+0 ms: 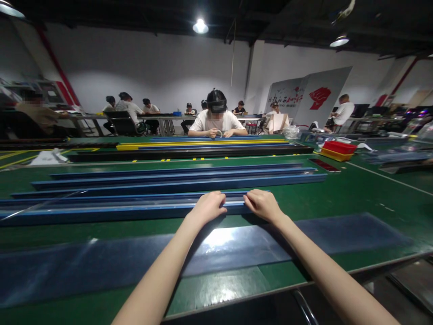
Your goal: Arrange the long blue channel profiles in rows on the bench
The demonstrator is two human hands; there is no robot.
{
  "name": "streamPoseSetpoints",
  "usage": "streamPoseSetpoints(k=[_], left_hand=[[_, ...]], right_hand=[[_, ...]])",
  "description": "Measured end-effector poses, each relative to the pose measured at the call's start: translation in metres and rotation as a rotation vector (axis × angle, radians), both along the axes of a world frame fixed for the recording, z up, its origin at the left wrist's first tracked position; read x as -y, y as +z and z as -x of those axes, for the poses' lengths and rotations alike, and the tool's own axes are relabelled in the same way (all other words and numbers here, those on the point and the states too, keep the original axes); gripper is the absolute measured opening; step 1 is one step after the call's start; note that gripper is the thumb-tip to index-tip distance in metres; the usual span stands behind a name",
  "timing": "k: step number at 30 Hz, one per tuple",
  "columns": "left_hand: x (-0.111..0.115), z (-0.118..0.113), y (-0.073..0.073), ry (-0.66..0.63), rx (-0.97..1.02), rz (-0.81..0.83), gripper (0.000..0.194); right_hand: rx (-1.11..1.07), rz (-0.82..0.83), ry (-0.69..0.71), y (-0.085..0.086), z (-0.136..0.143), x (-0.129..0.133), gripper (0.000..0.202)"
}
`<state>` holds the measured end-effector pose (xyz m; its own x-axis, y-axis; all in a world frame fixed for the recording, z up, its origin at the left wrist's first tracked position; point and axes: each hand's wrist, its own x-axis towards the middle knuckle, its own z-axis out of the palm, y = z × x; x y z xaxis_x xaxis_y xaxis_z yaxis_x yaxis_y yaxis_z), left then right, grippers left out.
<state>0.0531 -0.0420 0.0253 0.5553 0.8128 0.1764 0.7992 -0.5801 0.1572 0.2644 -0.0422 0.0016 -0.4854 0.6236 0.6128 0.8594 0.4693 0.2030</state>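
Blue, long plastic channel strip (101,212), nearest of several lying across the green table (355,194), is being gripped by both hands: left hand (208,206) and right hand (262,204) are curled over its top edge, close together, fingers bent down.

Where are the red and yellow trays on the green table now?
In the head view, the red and yellow trays lie stacked at the far right of the green table, beyond the right ends of the long blue rails, far from both hands.
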Motion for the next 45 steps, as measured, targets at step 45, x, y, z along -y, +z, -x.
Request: streamPoseSetpoints(k=[45], left_hand=[[0.002, 0.028, -0.017, 0.127, -0.09, -0.147, 0.026]], right_hand=[[-0.107, 0.137, -0.226, -0.013, 0.068, -0.018, 0.042]])
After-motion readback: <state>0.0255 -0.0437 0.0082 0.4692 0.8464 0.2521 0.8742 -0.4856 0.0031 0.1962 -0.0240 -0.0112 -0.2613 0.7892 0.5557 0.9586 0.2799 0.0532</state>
